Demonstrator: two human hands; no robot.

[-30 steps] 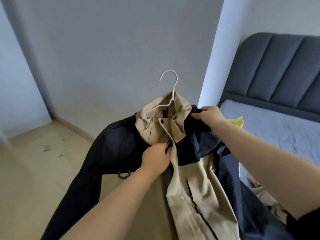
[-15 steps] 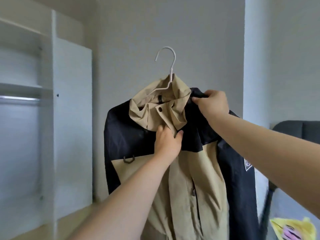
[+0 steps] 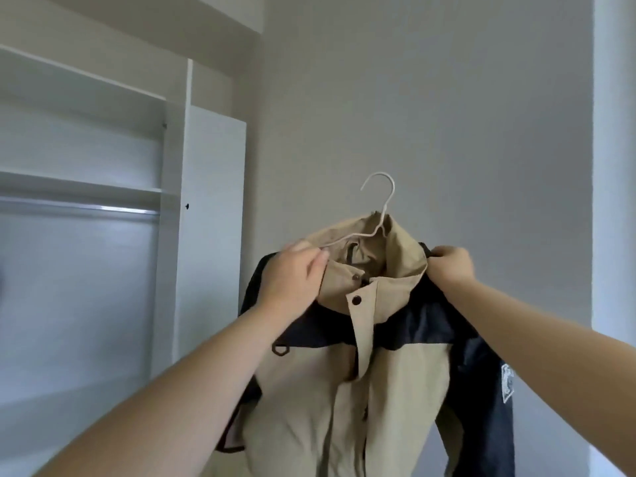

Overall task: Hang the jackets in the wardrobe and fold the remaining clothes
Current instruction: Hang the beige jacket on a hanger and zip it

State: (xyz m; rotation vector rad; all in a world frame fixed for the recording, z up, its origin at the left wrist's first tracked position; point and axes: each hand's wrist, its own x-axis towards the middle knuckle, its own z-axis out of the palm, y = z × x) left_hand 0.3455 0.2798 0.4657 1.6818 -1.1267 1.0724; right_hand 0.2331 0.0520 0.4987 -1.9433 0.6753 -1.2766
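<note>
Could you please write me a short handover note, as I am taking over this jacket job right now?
Left hand: grip on the tan collar of the jacket, at the arm of the white hanger.
Right hand: grip on the other shoulder.
Jacket is held up in the air, right of the open wardrobe; the hanger's hook is free.
Done: jacket is on the hanger.
Left: hook it on the rail, then the other clothes, which are out of view.

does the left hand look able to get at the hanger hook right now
Probably yes: the hanger hook stands bare above the jacket collar, close to the left hand, nothing between. That hand must first release the collar.
</note>
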